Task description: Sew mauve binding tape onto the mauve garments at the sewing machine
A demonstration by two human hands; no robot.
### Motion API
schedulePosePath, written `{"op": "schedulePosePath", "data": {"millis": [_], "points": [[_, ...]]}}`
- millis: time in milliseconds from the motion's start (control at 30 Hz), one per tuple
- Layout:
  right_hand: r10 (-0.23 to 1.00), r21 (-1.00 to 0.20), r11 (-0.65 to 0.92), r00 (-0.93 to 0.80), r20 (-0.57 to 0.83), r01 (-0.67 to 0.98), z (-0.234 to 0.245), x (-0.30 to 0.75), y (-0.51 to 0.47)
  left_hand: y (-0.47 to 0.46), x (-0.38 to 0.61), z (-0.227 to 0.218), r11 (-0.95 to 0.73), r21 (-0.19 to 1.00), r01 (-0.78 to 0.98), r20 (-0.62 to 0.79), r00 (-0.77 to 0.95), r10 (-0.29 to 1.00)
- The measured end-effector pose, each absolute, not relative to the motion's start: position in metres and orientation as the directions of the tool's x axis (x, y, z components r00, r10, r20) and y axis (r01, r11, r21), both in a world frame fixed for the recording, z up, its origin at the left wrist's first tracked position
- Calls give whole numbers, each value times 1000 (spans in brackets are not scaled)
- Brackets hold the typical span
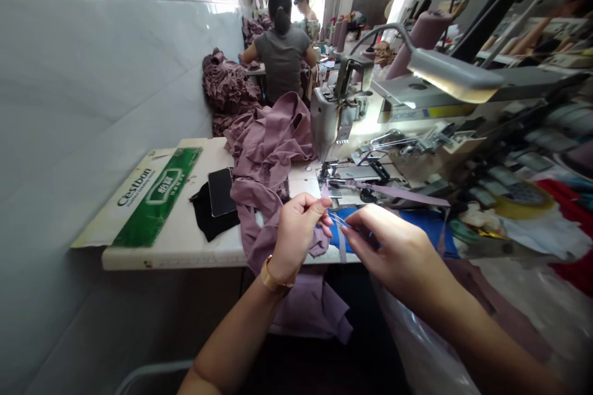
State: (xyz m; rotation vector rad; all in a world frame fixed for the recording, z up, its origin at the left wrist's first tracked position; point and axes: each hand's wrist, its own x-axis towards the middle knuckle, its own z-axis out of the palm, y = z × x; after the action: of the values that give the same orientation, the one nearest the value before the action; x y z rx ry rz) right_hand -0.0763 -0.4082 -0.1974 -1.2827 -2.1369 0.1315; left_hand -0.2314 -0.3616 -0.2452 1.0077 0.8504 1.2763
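Your left hand (296, 236) pinches a soft, limp, light mauve fabric strip (398, 193) narrowly between thumb and fingertips; it is best held close to that pinch. Just right of the grip, your right hand (389, 248) curls around a thin shiny piece (341, 220), its hold hidden. The strip runs beyond toward the sewing machine (327, 123).

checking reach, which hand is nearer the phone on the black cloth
Left. The left hand is to the right of the phone, across the mauve fabric; the right hand is farther off, beyond the left hand.
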Motion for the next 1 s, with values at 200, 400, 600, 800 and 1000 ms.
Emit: {"op": "schedulePosePath", "data": {"millis": [200, 400, 600, 800, 1000], "points": [[837, -393, 499, -312, 450, 772, -198, -79, -408, -360, -227, -247, 13, 919, -393, 23, 88, 996], [832, -374, 501, -316, 456, 780, -198, -83, -408, -358, -226, -248, -14, 912, -410, 45, 66, 997], [824, -337, 509, -335, 457, 792, -198, -84, -406, -357, -224, -248, -5, 898, -439, 36, 62, 997], [821, -279, 497, -341, 457, 822, -201, -84, -405, -356, -219, -249, -2, 893, -450, 21, 38, 999], [815, -231, 488, -345, 466, 841, -204, -83, -402, -354, -216, -251, 13, 910, -415, -9, 11, 1000]]}}
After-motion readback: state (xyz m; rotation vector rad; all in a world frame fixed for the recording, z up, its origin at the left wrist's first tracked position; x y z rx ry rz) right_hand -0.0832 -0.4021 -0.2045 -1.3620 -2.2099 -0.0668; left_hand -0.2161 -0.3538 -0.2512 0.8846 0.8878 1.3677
